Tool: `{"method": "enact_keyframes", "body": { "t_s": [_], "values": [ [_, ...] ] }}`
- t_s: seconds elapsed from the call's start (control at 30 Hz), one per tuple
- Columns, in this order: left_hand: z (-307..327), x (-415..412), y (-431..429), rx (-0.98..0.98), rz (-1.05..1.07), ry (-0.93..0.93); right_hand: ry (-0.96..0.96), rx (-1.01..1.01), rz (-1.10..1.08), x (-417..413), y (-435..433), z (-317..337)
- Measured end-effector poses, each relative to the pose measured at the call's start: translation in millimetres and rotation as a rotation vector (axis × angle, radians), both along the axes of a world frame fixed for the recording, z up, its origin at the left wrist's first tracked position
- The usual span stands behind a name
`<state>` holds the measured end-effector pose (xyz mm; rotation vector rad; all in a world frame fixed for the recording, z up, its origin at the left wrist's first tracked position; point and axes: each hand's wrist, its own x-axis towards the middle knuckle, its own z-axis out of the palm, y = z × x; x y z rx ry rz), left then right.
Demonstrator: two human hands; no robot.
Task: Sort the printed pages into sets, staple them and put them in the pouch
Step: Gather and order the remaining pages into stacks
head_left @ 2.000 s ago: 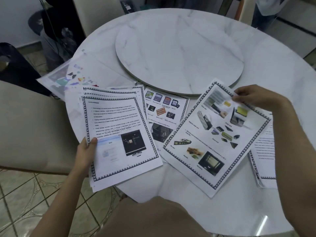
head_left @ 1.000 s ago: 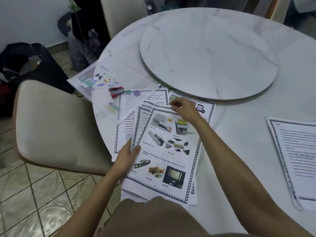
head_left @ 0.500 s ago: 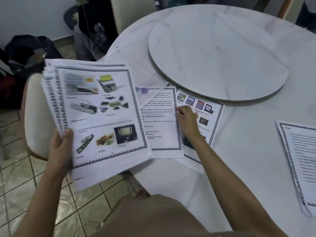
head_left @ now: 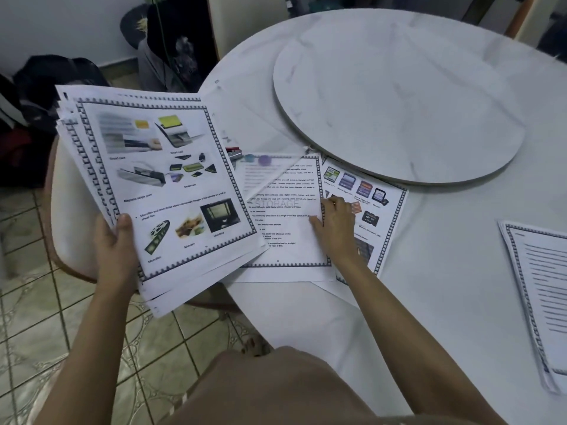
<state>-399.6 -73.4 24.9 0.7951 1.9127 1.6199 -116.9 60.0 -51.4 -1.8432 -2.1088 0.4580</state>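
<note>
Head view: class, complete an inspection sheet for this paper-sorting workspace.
Surface: round white marble table, round turntable board on it.
Job's things: page stack held beside the table; text page and memory-card page lying flat; another pile at right; red stapler partly hidden; clear pouch overlapping the text page.
Clutter: nothing seen.
Hands: left hand grips the stack; right hand rests on the flat pages.
Cables: thin line by the dark bags, perhaps a cord.
Surroundings: beige chair, tiled floor, dark bags.
</note>
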Motion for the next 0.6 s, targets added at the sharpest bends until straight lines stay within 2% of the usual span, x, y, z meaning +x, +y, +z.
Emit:
{"method": "enact_keyframes", "body": {
  "t_s": [0.2,0.27,0.37,0.6],
  "values": [
    [0,0,0,-0.029,0.021,-0.019,0.143,-0.133,-0.182,-10,8,8],
    [1,3,0,-0.027,0.026,-0.024,0.285,-0.17,-0.234,-11,13,11],
    [2,4,0,-0.037,0.029,-0.011,0.472,-0.206,-0.199,-9,15,26],
    [-12,-8,-1,-0.005,0.042,0.046,0.481,-0.203,-0.256,53,26,66]
  ]
}}
